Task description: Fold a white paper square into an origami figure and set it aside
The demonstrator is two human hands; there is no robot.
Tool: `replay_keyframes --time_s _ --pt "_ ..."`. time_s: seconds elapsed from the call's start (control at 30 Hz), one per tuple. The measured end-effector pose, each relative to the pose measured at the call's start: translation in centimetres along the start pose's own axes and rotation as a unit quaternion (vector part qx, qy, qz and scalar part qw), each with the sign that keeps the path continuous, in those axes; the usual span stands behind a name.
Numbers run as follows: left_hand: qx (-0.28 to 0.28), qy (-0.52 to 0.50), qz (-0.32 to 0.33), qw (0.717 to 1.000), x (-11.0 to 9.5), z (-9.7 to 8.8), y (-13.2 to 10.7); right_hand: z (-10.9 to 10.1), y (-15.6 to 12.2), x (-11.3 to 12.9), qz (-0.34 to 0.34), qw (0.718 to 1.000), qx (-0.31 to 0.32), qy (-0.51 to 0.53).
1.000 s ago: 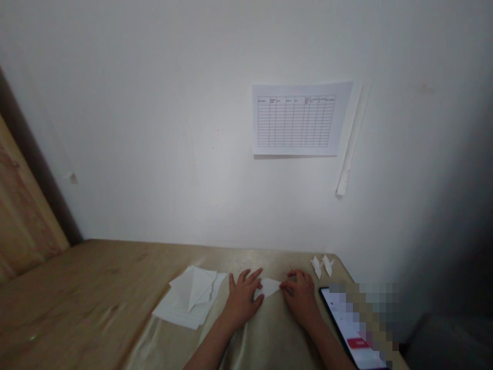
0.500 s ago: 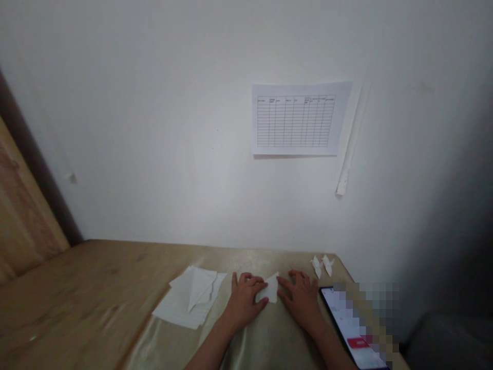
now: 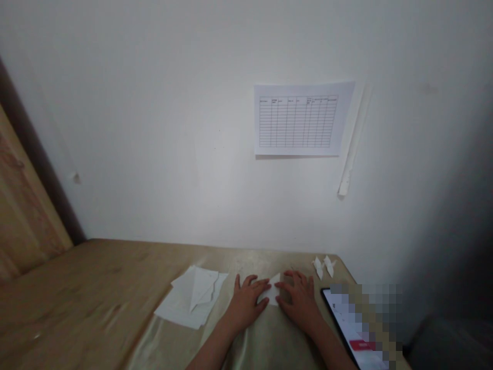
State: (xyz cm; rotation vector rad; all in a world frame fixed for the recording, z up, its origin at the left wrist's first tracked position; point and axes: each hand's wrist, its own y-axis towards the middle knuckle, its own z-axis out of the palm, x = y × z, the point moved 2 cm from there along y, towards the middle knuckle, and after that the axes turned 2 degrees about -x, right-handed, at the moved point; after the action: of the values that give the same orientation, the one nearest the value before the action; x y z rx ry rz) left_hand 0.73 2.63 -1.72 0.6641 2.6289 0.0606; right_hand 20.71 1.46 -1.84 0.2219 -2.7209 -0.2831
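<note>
A small folded sheet of white paper (image 3: 273, 294) lies flat on the table between my hands. My left hand (image 3: 249, 298) rests on its left side, fingers spread, with the fingertips and thumb on the paper. My right hand (image 3: 298, 295) lies over its right edge, also with the fingers spread and the thumb near the bottom corner. Both hands press on the sheet from above rather than pinching it. To the left is a loose stack of white paper sheets (image 3: 177, 306), with a folded triangular piece (image 3: 202, 289) on top.
Two small folded white paper figures (image 3: 318, 267) sit at the table's back right corner. A phone (image 3: 346, 324) with a lit screen lies right of my right arm, partly pixelated. The table (image 3: 96, 293) meets a white wall bearing a printed chart (image 3: 298, 121).
My right hand has moved a little left, from beside the paper's right edge onto the paper. My left hand stays nearly in place. The view has shifted slightly.
</note>
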Motion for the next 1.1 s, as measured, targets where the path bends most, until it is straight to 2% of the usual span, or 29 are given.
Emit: replay_keyframes --time_s 0.23,0.47,0.7,0.9,1.1 --pt "-0.038 0.005 0.015 0.999 -0.1 0.2 0.1 0.2 0.1 -0.2 0.023 0.999 0.010 -0.025" --pt "-0.001 0.015 0.023 1.000 0.1 0.6 -0.1 0.7 0.1 -0.6 0.017 0.999 0.010 -0.035" --pt "-0.007 0.000 0.033 0.999 0.0 -0.1 -0.3 1.5 0.5 -1.4 0.031 0.999 -0.013 -0.032" --pt "-0.029 0.011 0.033 0.999 -0.2 -0.9 -0.2 0.7 0.3 -1.1 0.019 1.000 -0.021 -0.001" --pt "-0.058 0.036 0.015 0.998 0.1 -0.8 -0.1 0.1 0.1 -0.5 -0.017 0.998 0.001 0.058"
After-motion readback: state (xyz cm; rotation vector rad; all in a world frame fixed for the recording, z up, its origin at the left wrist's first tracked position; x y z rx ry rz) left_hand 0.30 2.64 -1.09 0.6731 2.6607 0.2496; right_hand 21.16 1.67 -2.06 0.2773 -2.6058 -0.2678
